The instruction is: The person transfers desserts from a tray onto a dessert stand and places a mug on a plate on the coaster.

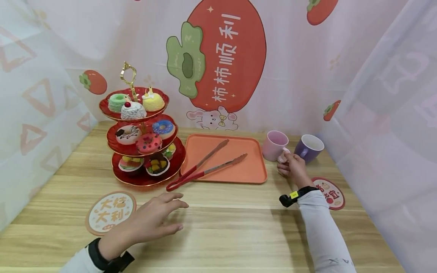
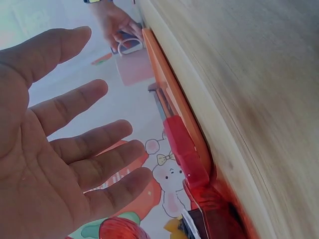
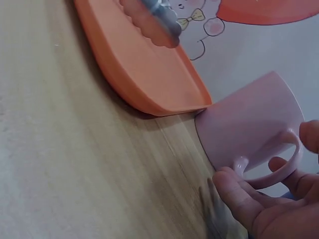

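My left hand [image 1: 160, 218] hovers open, palm down, over the wooden table [image 1: 225, 223], fingers spread [image 2: 75, 149], just short of the red handle of the tongs [image 1: 205, 167] [image 2: 185, 149]. The tongs lie across the orange tray [image 1: 246, 172] [image 2: 167, 89], with their handle end past its front left corner. My right hand [image 1: 293, 168] [image 3: 259, 209] is at the pink mug [image 1: 274, 145] [image 3: 249, 129], thumb and fingers curled about its handle. The mug stands upright on the table just right of the tray [image 3: 134, 64].
A purple mug [image 1: 308, 148] stands right of the pink one. A red three-tier stand [image 1: 143, 179] of cakes and donuts is left of the tray. Round coasters lie at the front left [image 1: 110, 212] and front right [image 1: 330, 193]. Printed curtains enclose the table.
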### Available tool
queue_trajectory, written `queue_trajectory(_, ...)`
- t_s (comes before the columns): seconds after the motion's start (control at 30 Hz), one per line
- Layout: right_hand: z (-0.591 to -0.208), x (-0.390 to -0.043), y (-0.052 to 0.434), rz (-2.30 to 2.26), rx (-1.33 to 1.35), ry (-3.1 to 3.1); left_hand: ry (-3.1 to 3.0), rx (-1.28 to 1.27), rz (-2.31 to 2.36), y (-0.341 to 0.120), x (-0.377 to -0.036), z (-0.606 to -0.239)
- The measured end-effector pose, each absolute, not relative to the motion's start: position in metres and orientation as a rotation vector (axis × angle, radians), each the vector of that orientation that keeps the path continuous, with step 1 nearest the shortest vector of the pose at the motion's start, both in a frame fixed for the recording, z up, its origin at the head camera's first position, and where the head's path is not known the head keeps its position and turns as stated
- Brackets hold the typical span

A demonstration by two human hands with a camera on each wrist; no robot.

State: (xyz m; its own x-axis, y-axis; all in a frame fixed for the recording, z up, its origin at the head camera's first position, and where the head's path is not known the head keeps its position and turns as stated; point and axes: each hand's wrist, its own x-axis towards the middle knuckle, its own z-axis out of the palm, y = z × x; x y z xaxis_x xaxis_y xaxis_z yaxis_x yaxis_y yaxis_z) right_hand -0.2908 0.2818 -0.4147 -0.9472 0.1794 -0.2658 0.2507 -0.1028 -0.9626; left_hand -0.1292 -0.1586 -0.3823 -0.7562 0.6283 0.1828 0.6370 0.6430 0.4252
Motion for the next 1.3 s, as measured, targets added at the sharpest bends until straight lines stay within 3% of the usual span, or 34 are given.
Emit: queue_trajectory(1.3,-0.4162,-0.3011,0.2777,-2.520,0.657,1.722,-2.864,-1.073,-0.752,-0.1645,-0.1300,-0.3885)
